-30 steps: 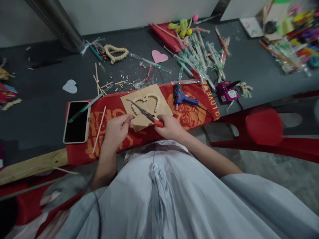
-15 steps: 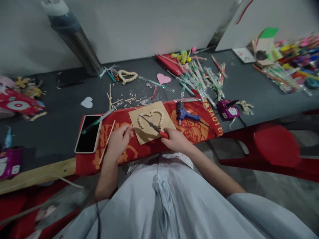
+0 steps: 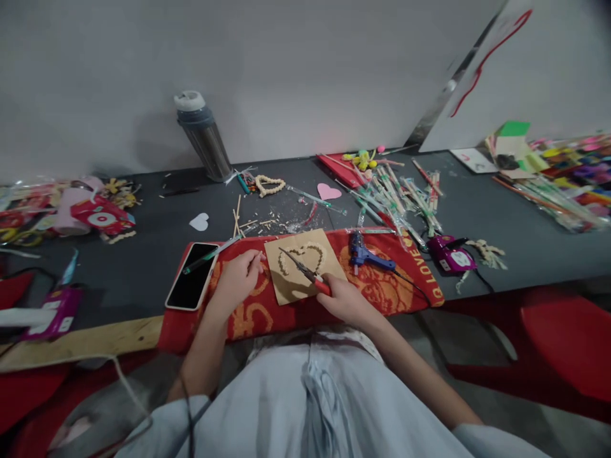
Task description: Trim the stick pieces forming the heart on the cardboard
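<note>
My right hand (image 3: 346,301) is closed on the red handle of a pair of long-nosed pliers (image 3: 305,272), whose tips lie over a brown card (image 3: 300,283). On that card sits a heart outline (image 3: 301,257) made of small pale pieces. My left hand (image 3: 236,283) rests on the red towel (image 3: 382,289) at the card's left edge, fingers curled in a pinch; what they hold is too small to see.
A phone (image 3: 191,284) and a green pen (image 3: 210,254) lie left of my left hand. A blue glue gun (image 3: 365,256), a purple glue gun (image 3: 451,259), wrapped sticks (image 3: 396,197), a second stick heart (image 3: 270,185), paper hearts and a bottle (image 3: 204,135) are on the dark table. A red chair (image 3: 563,337) stands at right.
The view has tilted up, showing more wall and the whole bottle. Both hands stay at the card, with the pliers still over the heart.
</note>
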`<state>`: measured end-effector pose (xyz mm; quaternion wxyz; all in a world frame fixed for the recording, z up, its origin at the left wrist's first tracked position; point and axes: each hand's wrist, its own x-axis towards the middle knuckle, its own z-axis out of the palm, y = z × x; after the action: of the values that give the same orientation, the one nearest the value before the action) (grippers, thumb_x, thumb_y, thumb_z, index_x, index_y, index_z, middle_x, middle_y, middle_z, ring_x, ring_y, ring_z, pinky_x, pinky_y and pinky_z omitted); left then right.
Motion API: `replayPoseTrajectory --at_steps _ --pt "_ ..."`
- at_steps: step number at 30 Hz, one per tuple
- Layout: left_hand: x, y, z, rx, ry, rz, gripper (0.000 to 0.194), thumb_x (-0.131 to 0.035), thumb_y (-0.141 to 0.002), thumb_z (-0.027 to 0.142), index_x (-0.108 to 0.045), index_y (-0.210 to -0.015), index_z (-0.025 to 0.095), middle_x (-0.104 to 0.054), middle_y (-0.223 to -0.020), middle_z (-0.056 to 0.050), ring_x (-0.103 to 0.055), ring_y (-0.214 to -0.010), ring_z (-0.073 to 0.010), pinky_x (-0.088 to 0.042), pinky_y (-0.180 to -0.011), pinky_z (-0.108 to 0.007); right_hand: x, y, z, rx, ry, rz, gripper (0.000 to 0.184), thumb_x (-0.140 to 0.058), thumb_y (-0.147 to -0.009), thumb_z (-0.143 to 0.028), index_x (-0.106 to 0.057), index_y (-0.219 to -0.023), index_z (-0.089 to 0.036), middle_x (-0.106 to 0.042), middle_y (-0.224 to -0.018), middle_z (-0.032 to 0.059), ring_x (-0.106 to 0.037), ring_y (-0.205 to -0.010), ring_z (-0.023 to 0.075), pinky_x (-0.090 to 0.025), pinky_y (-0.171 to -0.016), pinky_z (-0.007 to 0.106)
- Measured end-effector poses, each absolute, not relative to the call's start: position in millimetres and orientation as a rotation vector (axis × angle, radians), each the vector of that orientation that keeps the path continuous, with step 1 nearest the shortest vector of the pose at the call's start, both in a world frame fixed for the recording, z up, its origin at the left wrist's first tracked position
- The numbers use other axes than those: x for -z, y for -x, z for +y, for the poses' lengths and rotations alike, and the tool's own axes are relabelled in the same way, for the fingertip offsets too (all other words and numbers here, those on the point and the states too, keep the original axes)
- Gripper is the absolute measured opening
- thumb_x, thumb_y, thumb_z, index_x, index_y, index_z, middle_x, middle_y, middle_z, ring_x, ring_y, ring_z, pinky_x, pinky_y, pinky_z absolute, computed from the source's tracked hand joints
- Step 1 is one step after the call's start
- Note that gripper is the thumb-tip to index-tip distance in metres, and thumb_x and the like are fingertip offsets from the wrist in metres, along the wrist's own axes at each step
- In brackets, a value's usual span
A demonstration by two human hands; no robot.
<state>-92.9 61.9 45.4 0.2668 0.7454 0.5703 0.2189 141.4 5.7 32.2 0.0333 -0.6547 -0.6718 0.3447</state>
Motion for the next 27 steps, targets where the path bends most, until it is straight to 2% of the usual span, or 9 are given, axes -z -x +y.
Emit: replayPoseTrajectory --at_steps 6,12,18,27 --pt "-49.5 93.7 60.2 -0.605 -1.99 1.557 0.029 -0.035 -0.09 0.033 -0.054 -0.074 0.019 -0.068 -0.081 -0.004 -0.06 -0.071 -0.0155 -0.041 -0.067 -0.027 -28.9 -139.3 8.3 -1.085 1.978 -2.118 0.018 -0.045 -0.077 -0.025 -0.053 -0.09 -0.016 -0.066 -0.091 0.0115 -0.058 -0.082 0.0209 -0.034 -0.066 0.026" --pt "-53.7 100.6 51.9 -0.616 -1.97 1.594 0.028 -0.035 -0.091 0.03 -0.05 -0.07 0.019 -0.061 -0.069 -0.001 -0.056 -0.065 -0.0133 -0.038 -0.065 -0.026 -24.6 -133.5 8.2 -1.106 1.946 -2.177 0.01 -0.041 -0.077 -0.024 -0.047 -0.083 -0.018 -0.064 -0.088 0.0113 -0.057 -0.08 0.021 -0.033 -0.065 0.026" --pt "-52.9 114.1 45.9 -0.616 -1.958 1.627 0.03 -0.033 -0.092 0.033 -0.048 -0.07 0.02 -0.061 -0.07 -0.001 -0.056 -0.067 -0.0141 -0.038 -0.067 -0.027 -31.7 -124.0 10.0 -1.15 1.896 -2.216 0.004 -0.04 -0.076 -0.023 -0.041 -0.079 -0.02 -0.061 -0.083 0.0085 -0.055 -0.075 0.0194 -0.031 -0.064 0.026" --pt "-56.3 118.4 47.2 -0.542 -1.975 1.642 0.029 -0.033 -0.092 0.035 -0.049 -0.072 0.02 -0.061 -0.072 -0.001 -0.056 -0.07 -0.0152 -0.036 -0.067 -0.027 -32.2 -124.8 12.6 -1.217 1.745 -2.098 0.013 -0.041 -0.075 -0.022 -0.046 -0.086 -0.019 -0.06 -0.081 0.0043 -0.054 -0.075 0.0177 -0.034 -0.065 0.026"
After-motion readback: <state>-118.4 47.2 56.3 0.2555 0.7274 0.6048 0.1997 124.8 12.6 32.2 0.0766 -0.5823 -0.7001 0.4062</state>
